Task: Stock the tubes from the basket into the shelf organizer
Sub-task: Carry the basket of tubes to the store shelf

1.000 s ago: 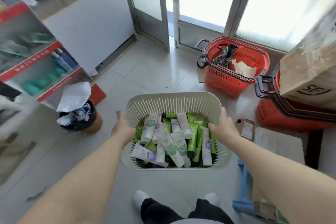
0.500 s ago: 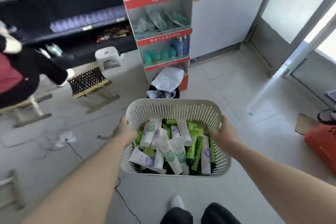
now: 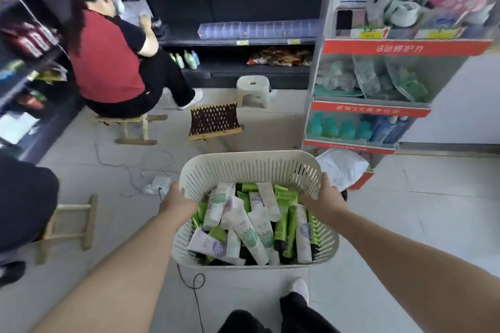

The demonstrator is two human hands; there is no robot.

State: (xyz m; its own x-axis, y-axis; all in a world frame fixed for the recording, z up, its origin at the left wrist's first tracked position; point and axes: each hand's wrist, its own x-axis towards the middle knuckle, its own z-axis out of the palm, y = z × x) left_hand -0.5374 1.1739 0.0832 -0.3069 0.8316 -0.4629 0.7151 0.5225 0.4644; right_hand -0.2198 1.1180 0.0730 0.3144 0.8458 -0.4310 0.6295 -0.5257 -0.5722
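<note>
Head view. I hold the basket (image 3: 251, 167) in front of me, above the floor (image 3: 405, 197). My left hand (image 3: 177, 201) grasps its left rim and my right hand (image 3: 323, 196) grasps its right rim; both are clenched on the slatted wall. The basket tilts slightly toward me. The tubes (image 3: 251, 235) are inside it in a loose pile, white with green or purple print and bright green ones, lying across each other.

A clear organizer (image 3: 257, 28) sits on the dark shelf ahead, well apart from the basket. I cannot tell what its compartments contain. A display stand (image 3: 378, 105) with red edging is ahead to the right, near the basket's far corner, with a white bag (image 3: 342, 167) at its foot.

A person in a red top (image 3: 105, 57) sits on a wooden stool (image 3: 132, 127) at left. A white stool (image 3: 253, 89) and a woven seat (image 3: 213, 121) stand between us. A black cable (image 3: 194, 286) lies on the floor beneath the basket.
</note>
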